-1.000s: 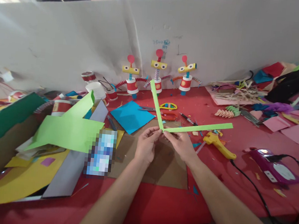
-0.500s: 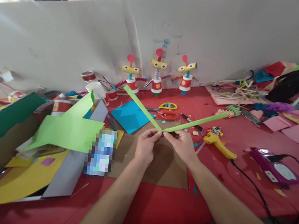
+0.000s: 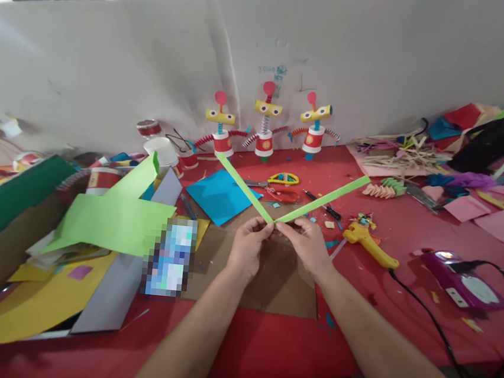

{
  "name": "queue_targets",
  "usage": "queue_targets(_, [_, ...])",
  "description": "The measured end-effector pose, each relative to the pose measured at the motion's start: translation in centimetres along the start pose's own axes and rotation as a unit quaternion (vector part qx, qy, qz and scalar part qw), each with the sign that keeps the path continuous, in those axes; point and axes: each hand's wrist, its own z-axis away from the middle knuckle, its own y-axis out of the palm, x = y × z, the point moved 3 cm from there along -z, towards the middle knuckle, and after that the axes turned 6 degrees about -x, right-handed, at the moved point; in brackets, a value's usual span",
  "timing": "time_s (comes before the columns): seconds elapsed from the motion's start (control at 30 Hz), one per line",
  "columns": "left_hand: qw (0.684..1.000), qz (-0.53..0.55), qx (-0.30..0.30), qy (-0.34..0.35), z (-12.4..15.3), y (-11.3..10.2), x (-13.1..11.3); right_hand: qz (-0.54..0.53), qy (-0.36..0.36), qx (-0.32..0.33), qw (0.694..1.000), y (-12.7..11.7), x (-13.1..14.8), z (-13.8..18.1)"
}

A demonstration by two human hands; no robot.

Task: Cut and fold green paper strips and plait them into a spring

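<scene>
Both hands pinch light green paper strips where they meet in a V. My left hand (image 3: 249, 245) is closed at the joint, below the left arm of the V, a green paper strip (image 3: 244, 186). From the same joint the right green strip (image 3: 326, 200) rises to the right, and my right hand (image 3: 304, 244) is closed on its lower end. Whether this is one folded strip or two joined strips I cannot tell. Beneath the hands lies a brown cardboard sheet (image 3: 255, 290). Behind them is a blue paper square (image 3: 221, 198).
Three paper-cup robot figures (image 3: 264, 144) stand by the white partition. A yellow glue gun (image 3: 373, 248), scissors (image 3: 284, 180) and a purple power strip (image 3: 469, 287) lie on the red table. A box of coloured paper (image 3: 103, 293) stands left; folded paper pieces (image 3: 385, 190) lie right.
The right arm of the green V has swung up and left, off the folded paper pieces. Its left arm has tipped slightly right. Both hands keep their pinch in nearly the same place.
</scene>
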Motion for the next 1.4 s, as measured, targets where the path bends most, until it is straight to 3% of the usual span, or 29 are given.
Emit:
queue_targets(0.47, [0.994, 0.061, -0.054, -0.077, -0.2, -0.3, 0.4, 0.028, -0.026, 0.0, 0.999, 0.4, -0.2, 0.0])
queue_targets(0.7, [0.998, 0.032, -0.027, -0.042, 0.3, 0.3, 0.1, 0.039, -0.001, -0.02, 0.999, -0.4, 0.0, -0.6])
queue_targets(0.83, [0.998, 0.024, -0.041, -0.028, 0.3, 0.3, -0.1, 0.024, 0.003, 0.014, 1.0, 0.0, 0.2, -0.4])
queue_targets(1.17, [0.998, 0.017, -0.053, -0.003, 0.5, 0.3, 0.0, 0.044, -0.02, 0.021, 0.999, -0.2, -0.3, -0.5])
queue_targets(1.4, [0.999, -0.031, -0.02, 0.015, 0.2, 0.1, -0.2, 0.094, -0.053, -0.008, 0.994, -0.4, 0.2, -0.3])
